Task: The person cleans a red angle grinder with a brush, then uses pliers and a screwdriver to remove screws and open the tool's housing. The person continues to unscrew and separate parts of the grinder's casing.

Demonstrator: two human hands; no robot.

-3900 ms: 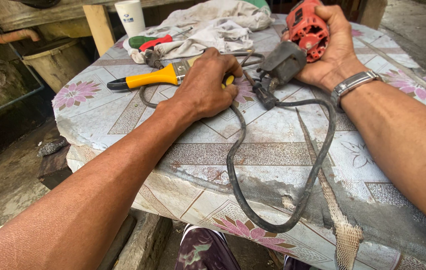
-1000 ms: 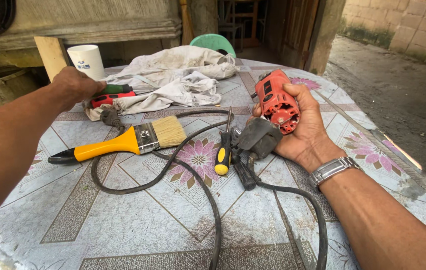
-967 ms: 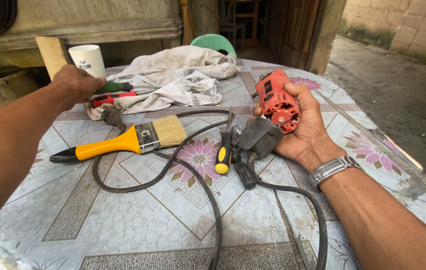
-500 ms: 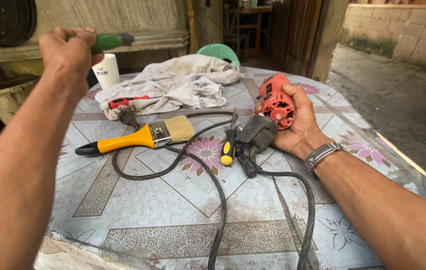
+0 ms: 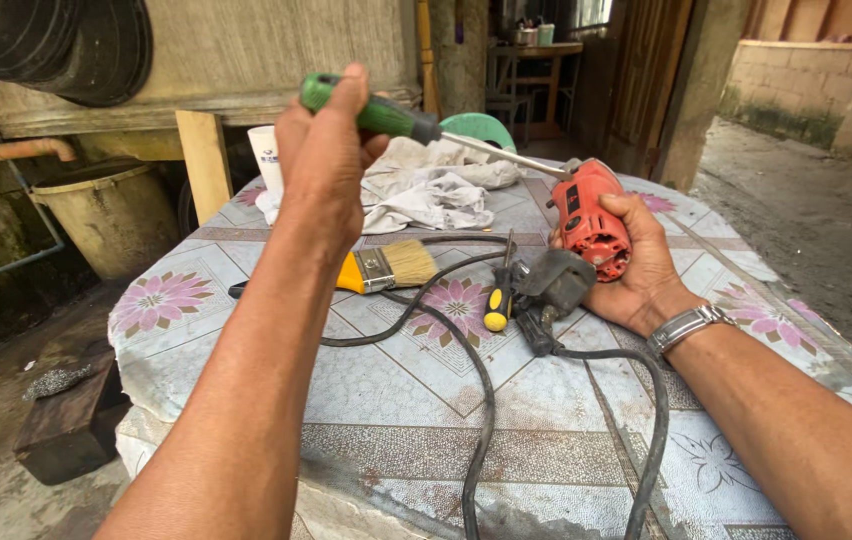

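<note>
Up high, the left hand [image 5: 321, 150] fists a green-handled screwdriver [image 5: 376, 115], its shaft angled down to the red power tool [image 5: 591, 228] (tip about touching its top end), which the right hand [image 5: 646, 265] clasps steady on the tiled table [image 5: 386, 400]. A yellow-handled paintbrush [image 5: 386, 268] lies between the hands.

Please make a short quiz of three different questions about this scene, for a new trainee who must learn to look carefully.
1. True or false: the left hand holds the green-handled screwdriver in the air above the table.
2. What does the right hand grip? A) a paintbrush B) the red power tool C) a white cup
3. Fill in: the paintbrush with the yellow handle lies on the ____.

Key
1. True; its metal tip reaches toward the red power tool.
2. B
3. table, beside the black cable.
</note>
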